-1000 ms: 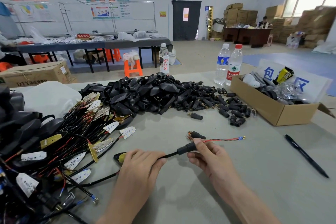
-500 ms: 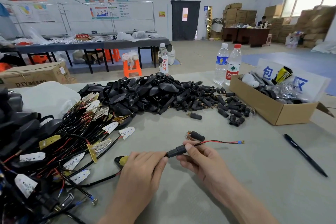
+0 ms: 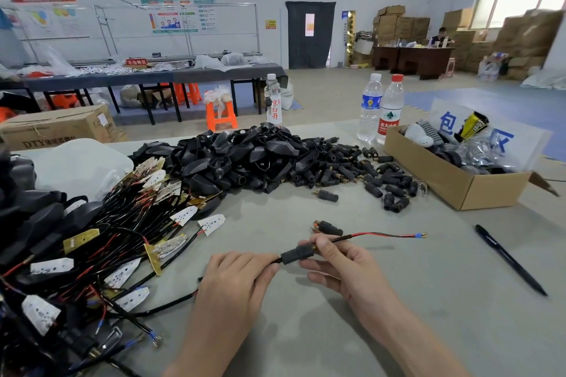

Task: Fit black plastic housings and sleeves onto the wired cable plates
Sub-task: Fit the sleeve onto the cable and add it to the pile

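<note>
1. The left hand (image 3: 232, 281) is curled, its fingertips pinching a black cable (image 3: 272, 262) just left of a black sleeve (image 3: 297, 255).
2. The right hand (image 3: 346, 266) pinches the right end of that sleeve between thumb and forefinger; the other fingers lie loosely curled.
3. The sleeve sits on the cable, held just above the worktop (image 3: 398, 315) between the two hands.
4. Red and black wires (image 3: 382, 234) run out to the right and end in a small blue tip (image 3: 418, 235).
5. A loose sleeve (image 3: 329, 227) lies just beyond the right hand.
6. Farther back is a heap of black housings (image 3: 245, 156), with more sleeves (image 3: 367, 174) scattered to its right.
7. A tangle of wired plates (image 3: 122, 239) lies to the left.
8. To the right are a cardboard box (image 3: 453, 180) and a pen (image 3: 510, 260).
</note>
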`<state>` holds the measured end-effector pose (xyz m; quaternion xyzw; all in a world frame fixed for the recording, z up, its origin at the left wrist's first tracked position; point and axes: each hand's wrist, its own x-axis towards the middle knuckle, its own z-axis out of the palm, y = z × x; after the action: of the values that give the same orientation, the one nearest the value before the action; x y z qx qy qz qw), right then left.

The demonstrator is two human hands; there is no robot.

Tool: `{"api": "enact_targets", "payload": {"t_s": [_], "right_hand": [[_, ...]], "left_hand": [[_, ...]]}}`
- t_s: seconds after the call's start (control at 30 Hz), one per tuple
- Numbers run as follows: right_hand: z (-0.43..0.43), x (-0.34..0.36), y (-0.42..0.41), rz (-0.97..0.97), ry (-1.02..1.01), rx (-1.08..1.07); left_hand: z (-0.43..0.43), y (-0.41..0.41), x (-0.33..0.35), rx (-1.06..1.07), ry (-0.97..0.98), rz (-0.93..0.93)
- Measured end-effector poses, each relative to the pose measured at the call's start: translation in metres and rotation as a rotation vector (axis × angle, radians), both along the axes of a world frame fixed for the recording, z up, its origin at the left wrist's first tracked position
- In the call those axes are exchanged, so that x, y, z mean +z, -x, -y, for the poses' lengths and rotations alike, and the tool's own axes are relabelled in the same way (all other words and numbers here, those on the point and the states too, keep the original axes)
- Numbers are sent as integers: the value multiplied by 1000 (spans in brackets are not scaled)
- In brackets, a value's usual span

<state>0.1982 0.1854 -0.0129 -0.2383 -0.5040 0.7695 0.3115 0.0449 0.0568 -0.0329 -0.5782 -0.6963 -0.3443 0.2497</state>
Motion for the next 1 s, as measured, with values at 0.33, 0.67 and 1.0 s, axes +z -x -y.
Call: {"api": "enact_targets", "payload": {"t_s": [0.33,0.67,1.0], "right_hand": [[2,1,0,43,-75,-77],[-3,2,-1,50,-157,-151],[-21,8,-12,-24,-81,-370]], "left_hand": [[0,-8,3,-19,36,12],[1,-8,6,49,94,-20],[5,-3,6,117,132,31]]}}
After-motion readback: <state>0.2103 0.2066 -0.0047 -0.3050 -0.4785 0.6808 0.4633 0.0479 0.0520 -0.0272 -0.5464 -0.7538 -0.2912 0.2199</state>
